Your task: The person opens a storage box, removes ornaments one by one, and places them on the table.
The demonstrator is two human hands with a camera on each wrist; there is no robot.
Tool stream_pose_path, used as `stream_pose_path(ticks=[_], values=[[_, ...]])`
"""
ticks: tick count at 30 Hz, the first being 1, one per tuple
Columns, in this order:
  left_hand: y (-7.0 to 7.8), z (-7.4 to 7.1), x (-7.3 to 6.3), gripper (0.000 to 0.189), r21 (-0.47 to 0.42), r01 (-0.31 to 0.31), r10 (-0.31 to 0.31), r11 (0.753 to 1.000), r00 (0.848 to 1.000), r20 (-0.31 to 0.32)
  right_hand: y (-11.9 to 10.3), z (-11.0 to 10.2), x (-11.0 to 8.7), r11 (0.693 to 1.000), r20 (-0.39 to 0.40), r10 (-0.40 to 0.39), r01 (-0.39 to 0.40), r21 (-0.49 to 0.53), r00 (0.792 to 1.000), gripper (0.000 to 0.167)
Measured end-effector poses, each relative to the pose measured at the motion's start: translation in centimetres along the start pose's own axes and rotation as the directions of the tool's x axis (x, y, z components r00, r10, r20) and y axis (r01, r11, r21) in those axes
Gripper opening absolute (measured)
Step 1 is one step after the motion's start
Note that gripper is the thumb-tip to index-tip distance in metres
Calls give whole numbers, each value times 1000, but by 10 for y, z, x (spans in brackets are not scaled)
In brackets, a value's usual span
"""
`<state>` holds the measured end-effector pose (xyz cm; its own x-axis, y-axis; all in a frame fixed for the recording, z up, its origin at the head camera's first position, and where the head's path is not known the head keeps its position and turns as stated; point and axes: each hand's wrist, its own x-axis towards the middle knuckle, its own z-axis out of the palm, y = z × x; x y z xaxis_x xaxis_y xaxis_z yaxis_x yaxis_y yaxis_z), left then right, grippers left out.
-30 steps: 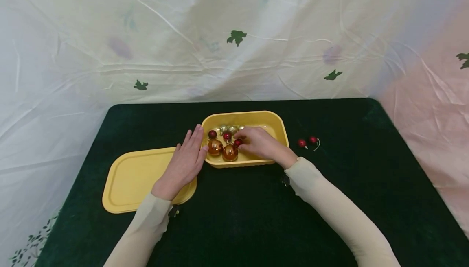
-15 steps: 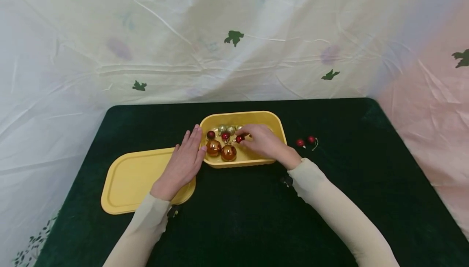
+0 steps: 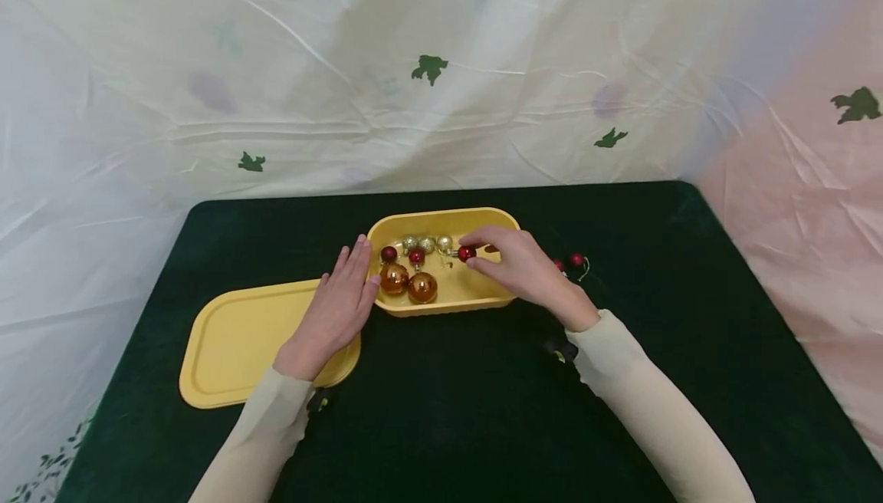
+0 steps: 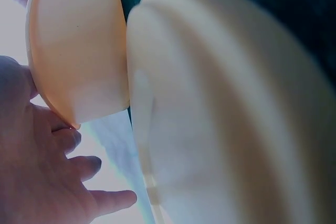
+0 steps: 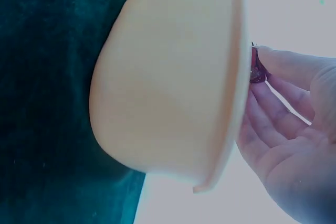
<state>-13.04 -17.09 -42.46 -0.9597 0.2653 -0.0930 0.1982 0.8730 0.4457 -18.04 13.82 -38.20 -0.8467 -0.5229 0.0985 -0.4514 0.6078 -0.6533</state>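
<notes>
My right hand [image 3: 520, 261] pinches a small red bauble [image 3: 466, 254] between thumb and fingers, over the right half of a yellow tub [image 3: 483, 300]. In the right wrist view the bauble [image 5: 257, 66] shows just past the tub's rim, held at the fingertips. With straight fingers, my left hand [image 3: 334, 315] touches the tub's left end. Inside the tub lie two large orange-gold baubles [image 3: 422, 287], a dark red bauble [image 3: 388, 254], another red one [image 3: 417, 257] and several small gold ones [image 3: 426, 244], all toward its left side.
A yellow lid [image 3: 241, 342] lies flat on the dark green table [image 3: 441, 411], partly under the left hand and forearm. Right of the tub, two red baubles [image 3: 576, 260] rest on the cloth, one mostly hidden by the right hand. A pale curtain [image 3: 310, 104] hangs behind the table.
My right hand has lifted the red bauble from beside the orange-gold ones and carried it a little to the right. My left hand stays at the tub's end; the view shifts slightly.
</notes>
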Motion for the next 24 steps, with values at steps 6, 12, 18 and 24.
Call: stream_pose_path(ticks=[6,12,18,24], values=[[-1,1,0,67,0,-4,4,1000,1000,-2,0,-12,-15,999,-44,32,-30,29,999,34],[-1,0,0,67,-2,-1,1,1000,1000,4,4,-24,-31,998,-100,48,-43,52,994,34],[-2,0,1,68,-2,-3,3,1000,1000,4,10,-37,-46,996,-155,64,-54,69,986,32],[-2,1,1,67,-4,8,-8,1000,1000,5,16,-50,-59,996,-216,82,-74,46,973,32]])
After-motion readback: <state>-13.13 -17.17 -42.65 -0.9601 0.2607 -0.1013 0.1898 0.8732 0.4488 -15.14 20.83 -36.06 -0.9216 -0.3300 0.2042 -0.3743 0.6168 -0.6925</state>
